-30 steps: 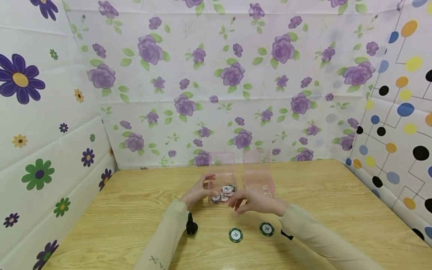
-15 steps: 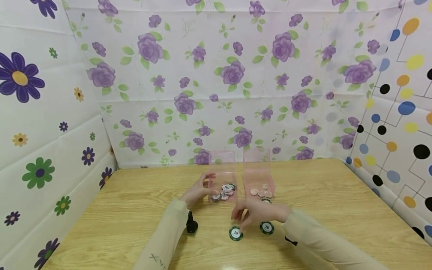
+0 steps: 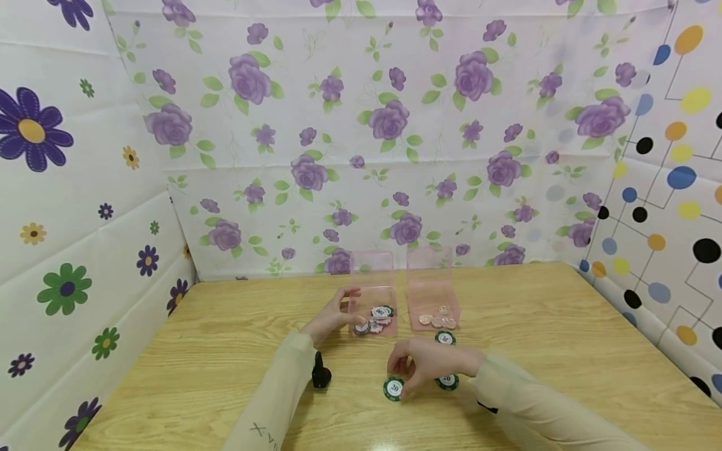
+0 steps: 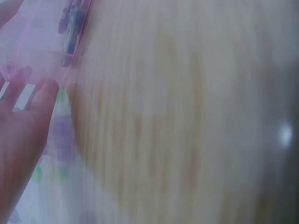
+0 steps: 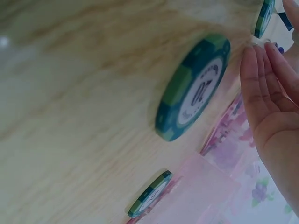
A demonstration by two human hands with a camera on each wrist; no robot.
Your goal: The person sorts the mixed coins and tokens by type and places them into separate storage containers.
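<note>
My left hand [image 3: 333,319] holds the left pink see-through box [image 3: 389,291] at its left side, thumb over the near corner and fingers along the wall. In it lie several poker chips [image 3: 381,312], mostly white-faced. In the left wrist view, fingers [image 4: 44,95] show against the pink plastic. Over the table, my right hand [image 3: 431,360] reaches down with its thumb at the right edge of a green poker chip [image 3: 393,389] marked 20. The right wrist view shows its fingers nearly straight, close to that chip [image 5: 265,18]. A second green chip [image 3: 448,381] is partly behind the hand.
A second pink box [image 3: 414,307], lid raised, stands right of the first, holding several shiny coin-like discs [image 3: 437,322]. Another green chip [image 3: 445,338] lies just in front of it. Wrist camera mounts show at both sleeves. Patterned cloth [image 3: 361,188] walls the wooden table [image 3: 254,351].
My right hand has come down and nearer, from beside the left box to the green chip, uncovering the right box's discs and the chip before it. The left hand has stayed on its box.
</note>
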